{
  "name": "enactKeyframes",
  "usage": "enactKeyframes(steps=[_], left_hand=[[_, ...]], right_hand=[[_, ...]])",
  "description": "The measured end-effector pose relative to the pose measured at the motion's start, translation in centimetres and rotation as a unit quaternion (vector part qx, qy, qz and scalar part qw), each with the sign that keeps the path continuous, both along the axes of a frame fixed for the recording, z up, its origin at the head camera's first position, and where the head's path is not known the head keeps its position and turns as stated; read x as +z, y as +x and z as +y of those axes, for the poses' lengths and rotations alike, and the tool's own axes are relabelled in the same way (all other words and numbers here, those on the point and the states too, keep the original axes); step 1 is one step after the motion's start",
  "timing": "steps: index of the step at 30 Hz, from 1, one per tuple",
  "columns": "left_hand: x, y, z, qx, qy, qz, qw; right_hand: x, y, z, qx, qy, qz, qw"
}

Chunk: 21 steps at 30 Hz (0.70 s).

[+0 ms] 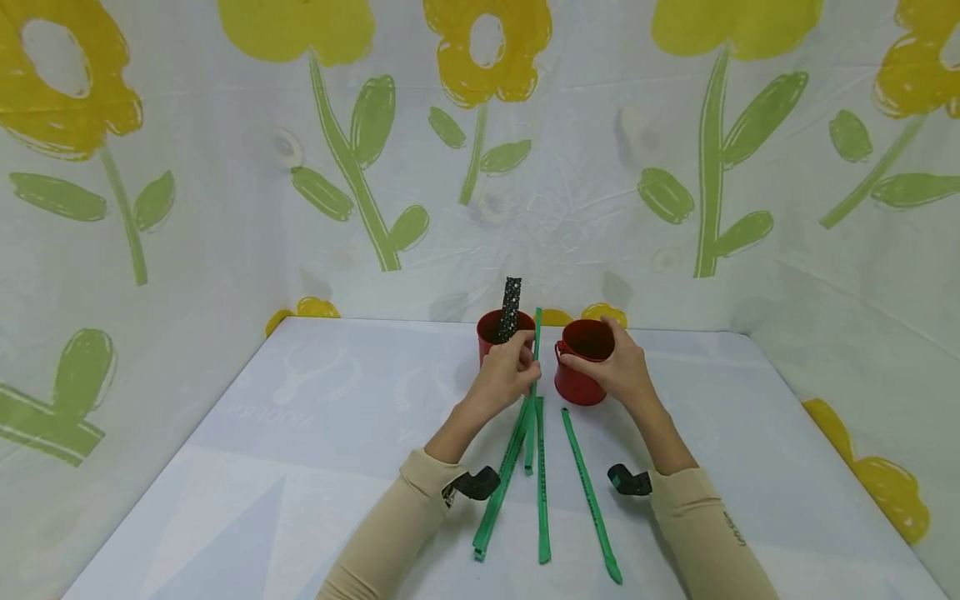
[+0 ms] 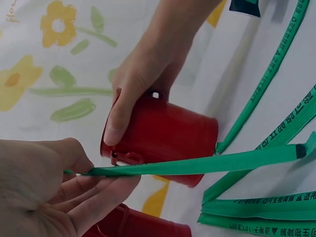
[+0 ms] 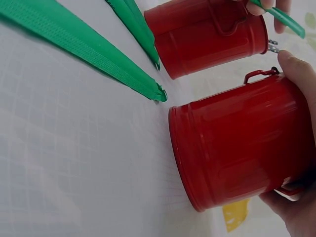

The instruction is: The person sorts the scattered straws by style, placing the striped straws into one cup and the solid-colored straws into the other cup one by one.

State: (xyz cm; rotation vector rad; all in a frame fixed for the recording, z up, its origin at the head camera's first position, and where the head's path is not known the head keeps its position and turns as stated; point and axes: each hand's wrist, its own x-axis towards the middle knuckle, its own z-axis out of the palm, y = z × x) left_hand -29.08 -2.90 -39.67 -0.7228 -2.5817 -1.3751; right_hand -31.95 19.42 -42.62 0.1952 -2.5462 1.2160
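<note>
My left hand (image 1: 501, 373) pinches a straw in a green printed wrapper (image 2: 207, 165) between thumb and fingers, near its upper end. The straw stands nearly upright between two small red buckets. My right hand (image 1: 628, 368) grips the right red bucket (image 3: 242, 143) by its rim, thumb and fingers on opposite sides. This bucket stands on the table with its mouth up; its inside looks dark. Behind my left hand stands the left red bucket (image 3: 197, 39), partly hidden. A black strip with white spots (image 1: 511, 302) sticks up out of it.
Several more green-wrapped straws lie on the white table (image 1: 337, 467) in front of the buckets: a bunch at the left (image 1: 497, 504), one in the middle (image 1: 543, 508) and one at the right (image 1: 590, 496). A flower-printed cloth (image 1: 555, 225) hangs behind the table.
</note>
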Motion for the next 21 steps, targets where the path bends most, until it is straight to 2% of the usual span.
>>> enactKeyframes(steps=[13,21], left_hand=[[0.37,-0.31,-0.09,0.012,0.012,0.040,0.9991],[0.47,-0.46,-0.09,0.007,0.021,0.042,0.9989]], right_hand=[[0.13,0.05,-0.07,0.002,-0.001,0.007,1.000],[-0.02,0.01,-0.16,0.005,0.002,0.008,1.000]])
